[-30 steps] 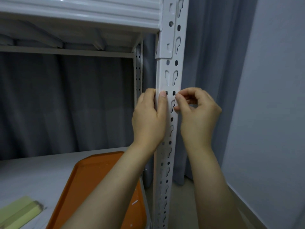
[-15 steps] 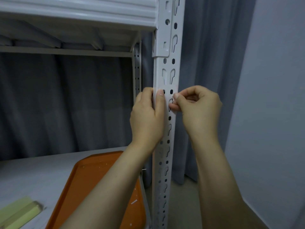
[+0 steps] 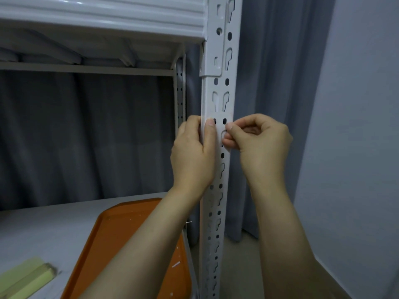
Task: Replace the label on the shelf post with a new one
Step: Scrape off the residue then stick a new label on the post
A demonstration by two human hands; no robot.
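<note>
A white perforated shelf post runs top to bottom through the middle of the view. My left hand wraps the post's left edge, with its thumb flat on the front face. My right hand has its fingers curled; thumb and forefinger pinch together on the right side of the post face at the same height. A pale label lies on the post between the two thumbs. It is nearly the post's colour, so its edges are hard to make out.
An orange tray holding small white scraps lies on the grey shelf board below my left arm. Yellow-green strips sit at the bottom left. The upper shelf beam is overhead, with a grey curtain behind and a wall on the right.
My right fingertips have moved slightly left onto the post face and pinched tighter. My left hand keeps its hold on the post.
</note>
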